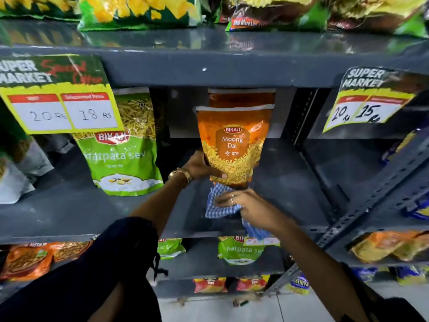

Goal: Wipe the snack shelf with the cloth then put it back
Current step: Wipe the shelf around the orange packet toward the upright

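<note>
An orange Moong Dal snack packet (233, 145) is lifted a little above the grey snack shelf (290, 182), tilted, with my left hand (199, 166) gripping its lower left edge. A second orange packet stands just behind it. Below the packet, my right hand (246, 205) presses a blue-and-white checked cloth (217, 203) flat on the shelf surface. Part of the cloth hangs over the shelf's front edge.
A green Chatpata Sev packet (125, 159) stands to the left on the same shelf. Yellow price tags (62, 108) hang from the shelf above. A slotted metal upright (362, 205) slants at the right. More snack packets (241, 249) lie on lower shelves.
</note>
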### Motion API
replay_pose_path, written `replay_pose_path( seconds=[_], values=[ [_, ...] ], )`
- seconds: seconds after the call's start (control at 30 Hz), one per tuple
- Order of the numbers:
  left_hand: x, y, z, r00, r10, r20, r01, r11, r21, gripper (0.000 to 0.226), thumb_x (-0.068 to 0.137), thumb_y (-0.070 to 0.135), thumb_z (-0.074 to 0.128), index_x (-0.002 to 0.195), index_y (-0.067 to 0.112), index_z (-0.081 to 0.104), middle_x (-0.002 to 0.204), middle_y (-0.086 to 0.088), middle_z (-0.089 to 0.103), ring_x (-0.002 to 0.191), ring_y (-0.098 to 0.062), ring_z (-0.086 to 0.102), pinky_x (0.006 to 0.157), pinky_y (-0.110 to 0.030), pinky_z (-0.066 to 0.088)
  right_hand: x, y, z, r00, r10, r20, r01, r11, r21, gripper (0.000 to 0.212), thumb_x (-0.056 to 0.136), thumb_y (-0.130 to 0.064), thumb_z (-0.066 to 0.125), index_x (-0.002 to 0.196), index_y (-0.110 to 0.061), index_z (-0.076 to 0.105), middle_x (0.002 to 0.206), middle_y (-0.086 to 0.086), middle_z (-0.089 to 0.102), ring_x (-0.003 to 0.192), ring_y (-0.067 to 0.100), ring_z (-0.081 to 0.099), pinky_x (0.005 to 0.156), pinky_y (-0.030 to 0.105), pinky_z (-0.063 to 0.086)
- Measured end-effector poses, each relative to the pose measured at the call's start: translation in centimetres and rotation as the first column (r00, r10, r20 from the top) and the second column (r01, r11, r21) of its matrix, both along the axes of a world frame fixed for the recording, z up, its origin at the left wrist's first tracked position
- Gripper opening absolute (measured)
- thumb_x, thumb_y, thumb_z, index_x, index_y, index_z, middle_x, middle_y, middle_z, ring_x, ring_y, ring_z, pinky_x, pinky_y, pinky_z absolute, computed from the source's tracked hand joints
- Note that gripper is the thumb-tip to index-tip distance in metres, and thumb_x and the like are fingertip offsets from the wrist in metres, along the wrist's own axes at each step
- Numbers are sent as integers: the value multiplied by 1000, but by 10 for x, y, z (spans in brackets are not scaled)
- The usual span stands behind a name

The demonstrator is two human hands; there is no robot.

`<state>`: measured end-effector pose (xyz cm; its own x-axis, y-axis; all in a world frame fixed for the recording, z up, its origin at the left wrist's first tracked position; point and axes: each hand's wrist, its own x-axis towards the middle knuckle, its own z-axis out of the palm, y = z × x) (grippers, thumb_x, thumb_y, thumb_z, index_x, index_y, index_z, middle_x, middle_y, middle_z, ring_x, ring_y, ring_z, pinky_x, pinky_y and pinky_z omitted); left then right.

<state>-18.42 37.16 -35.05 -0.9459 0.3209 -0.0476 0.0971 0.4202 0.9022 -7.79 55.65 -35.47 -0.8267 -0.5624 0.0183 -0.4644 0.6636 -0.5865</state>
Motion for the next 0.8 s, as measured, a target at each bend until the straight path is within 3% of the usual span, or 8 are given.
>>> replay_pose_path(
  seconds=[0.1, 0.23, 0.37, 0.5, 0.57, 0.67, 0.73, 0.8],
  values=[
    [1, -1, 6, 999, -52, -14, 52, 998, -22, 72, 55, 18, 89, 118, 12, 57, 114, -3, 65, 100, -13, 61, 92, -35, 50, -22, -18, 5, 999, -1, -51, 4, 998, 59, 70, 64, 18, 37, 116, -20, 63, 132, 2, 57, 126, 12, 47, 104, 16, 35],
    [8, -10, 4, 1000, 4, 15, -5, 999, 43, 52, 71, 21, 79, 115, 11, 54, 105, 3, 65, 91, -7, 62, 75, -16, 52, -39, -45, -6, 999, 9, -47, 0, 984, 178, 69, 73, 14, 39, 123, -31, 56, 142, 4, 47, 129, 23, 43, 107, 31, 37],
    [32, -43, -18, 974, 171, -148, -177, 984, -26, 40, 80, 33, 66, 111, 9, 57, 102, -3, 66, 83, 1, 62, 81, -31, 50, -32, -50, -21, 998, 66, 24, -69, 979, 190, 68, 71, 16, 38, 124, -21, 56, 141, 8, 48, 131, 25, 41, 112, 30, 32],
    [79, -63, -61, 934, -46, -354, -78, 941, -329, 42, 90, 37, 43, 118, 9, 57, 120, -12, 61, 113, -26, 55, 97, -32, 41, -12, -25, -21, 991, 128, 29, -131, 983, 132, 72, 65, 22, 32, 123, -14, 57, 140, 9, 48, 132, 18, 39, 110, 17, 21],
    [91, -67, -80, 918, -123, -378, -81, 874, -479, 58, 91, 48, 30, 129, 9, 50, 138, -17, 47, 131, -31, 38, 111, -36, 23, -2, -7, -19, 993, 116, 39, -120, 986, 120, 74, 65, 23, 31, 121, -17, 58, 140, 6, 48, 133, 15, 38, 112, 19, 22],
    [98, -61, -84, 920, -95, -379, -128, 844, -521, 62, 90, 46, 20, 135, 10, 43, 145, -16, 36, 137, -32, 25, 112, -34, 9, 11, 13, -8, 996, 57, 71, -64, 992, 104, 72, 64, 22, 31, 116, -16, 62, 136, 5, 53, 130, 11, 40, 109, 12, 25],
    [101, -56, -83, 913, -79, -400, -159, 834, -528, 62, 89, 43, 18, 135, 9, 42, 145, -17, 37, 137, -33, 26, 113, -35, 9, 13, 15, 5, 998, 5, 55, -10, 996, 91, 69, 65, 22, 31, 115, -13, 64, 134, 5, 55, 127, 9, 41, 95, -7, 19],
    [104, -56, -83, 908, -39, -417, -206, 825, -526, 60, 90, 39, 20, 133, 5, 44, 142, -18, 40, 135, -34, 30, 112, -38, 12, 11, 0, 14, 1000, 12, 18, -13, 998, 58, 68, 66, 23, 33, 116, -12, 63, 134, 5, 54, 126, 7, 38, 96, -8, 15]
  ],
)
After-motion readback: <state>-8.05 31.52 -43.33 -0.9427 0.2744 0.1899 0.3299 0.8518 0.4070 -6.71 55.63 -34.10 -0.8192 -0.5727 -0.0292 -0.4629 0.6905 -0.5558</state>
